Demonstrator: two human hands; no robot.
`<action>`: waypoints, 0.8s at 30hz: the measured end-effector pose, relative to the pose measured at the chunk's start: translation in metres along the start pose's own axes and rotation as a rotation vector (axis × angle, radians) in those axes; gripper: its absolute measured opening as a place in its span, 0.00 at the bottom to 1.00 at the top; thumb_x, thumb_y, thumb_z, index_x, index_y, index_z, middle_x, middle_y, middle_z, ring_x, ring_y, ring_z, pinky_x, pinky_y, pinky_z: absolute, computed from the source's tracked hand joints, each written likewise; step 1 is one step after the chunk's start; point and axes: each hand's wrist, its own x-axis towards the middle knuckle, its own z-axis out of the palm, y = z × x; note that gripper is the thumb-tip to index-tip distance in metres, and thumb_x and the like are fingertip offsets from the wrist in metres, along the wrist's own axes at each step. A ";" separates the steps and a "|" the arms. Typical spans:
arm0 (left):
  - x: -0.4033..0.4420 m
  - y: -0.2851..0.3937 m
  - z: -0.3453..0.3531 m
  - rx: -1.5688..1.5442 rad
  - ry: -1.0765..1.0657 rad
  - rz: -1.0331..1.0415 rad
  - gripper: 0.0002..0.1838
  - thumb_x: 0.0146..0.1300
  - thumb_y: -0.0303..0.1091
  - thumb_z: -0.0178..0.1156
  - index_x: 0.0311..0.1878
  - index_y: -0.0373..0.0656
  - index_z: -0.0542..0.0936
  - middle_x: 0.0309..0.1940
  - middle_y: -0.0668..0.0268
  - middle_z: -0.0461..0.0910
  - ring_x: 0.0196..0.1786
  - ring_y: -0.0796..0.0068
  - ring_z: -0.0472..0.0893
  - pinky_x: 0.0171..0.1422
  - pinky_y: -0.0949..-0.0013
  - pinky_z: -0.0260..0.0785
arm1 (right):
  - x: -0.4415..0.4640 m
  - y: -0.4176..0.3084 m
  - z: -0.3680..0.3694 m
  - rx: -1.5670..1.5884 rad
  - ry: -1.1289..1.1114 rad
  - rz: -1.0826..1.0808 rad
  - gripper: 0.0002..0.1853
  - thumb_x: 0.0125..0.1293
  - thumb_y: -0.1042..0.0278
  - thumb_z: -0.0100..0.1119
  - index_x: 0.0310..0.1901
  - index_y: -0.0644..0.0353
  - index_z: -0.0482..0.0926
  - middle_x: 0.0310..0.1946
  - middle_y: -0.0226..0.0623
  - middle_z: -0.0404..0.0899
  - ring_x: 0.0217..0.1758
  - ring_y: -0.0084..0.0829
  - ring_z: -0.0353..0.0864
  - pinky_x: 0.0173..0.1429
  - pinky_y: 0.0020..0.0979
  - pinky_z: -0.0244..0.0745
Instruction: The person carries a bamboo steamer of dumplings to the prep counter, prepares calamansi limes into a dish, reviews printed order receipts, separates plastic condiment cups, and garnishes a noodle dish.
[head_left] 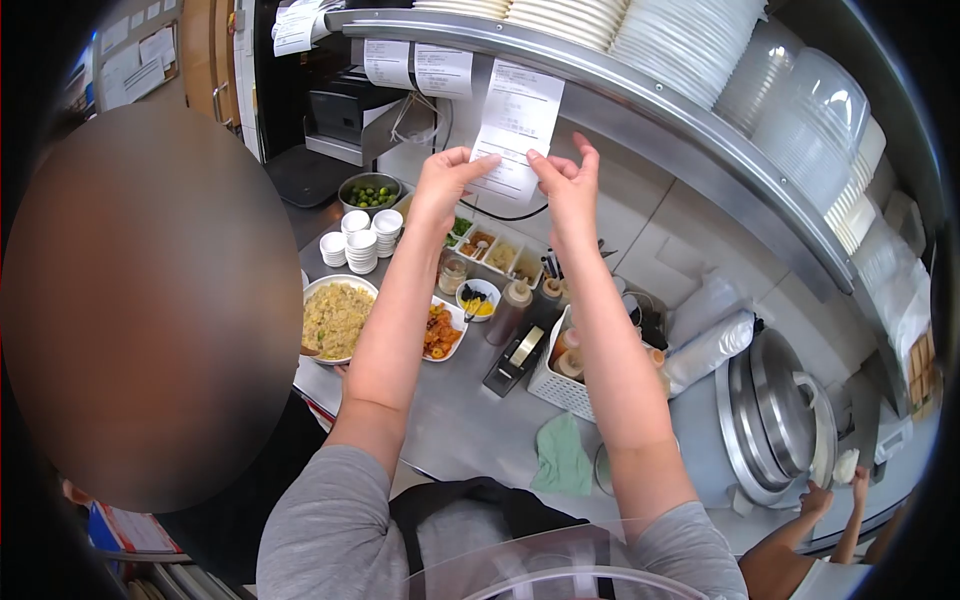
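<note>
A long printed paper slip hangs from the metal shelf rail. My left hand pinches its lower left edge between thumb and fingers. On the right edge, my right hand holds the same slip, its index finger raised. Two shorter slips, one beside it and another further left, hang from the rail. Below my arms, a bowl of yellowish food and a square dish of orange-red food stand on the steel counter.
A person in black stands close at my left. Squeeze bottles, a tape dispenser, a white basket and a green cloth are on the counter. Large metal lids and another person's hands are at the right.
</note>
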 end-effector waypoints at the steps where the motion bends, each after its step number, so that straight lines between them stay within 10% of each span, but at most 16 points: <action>1: -0.001 0.002 0.001 0.025 -0.012 0.019 0.08 0.52 0.38 0.65 0.28 0.45 0.77 0.26 0.72 0.78 0.27 0.85 0.74 0.34 0.77 0.65 | -0.001 -0.001 0.004 0.022 0.007 0.014 0.41 0.54 0.70 0.62 0.64 0.60 0.46 0.37 0.38 0.77 0.41 0.24 0.74 0.47 0.25 0.64; 24: 0.019 -0.008 -0.008 -0.499 -0.205 0.034 0.15 0.62 0.30 0.52 0.50 0.33 0.72 0.42 0.61 0.78 0.44 0.75 0.77 0.48 0.72 0.71 | -0.024 0.001 0.016 0.173 -0.020 0.066 0.48 0.50 0.82 0.59 0.66 0.59 0.35 0.46 0.49 0.74 0.49 0.33 0.74 0.57 0.32 0.63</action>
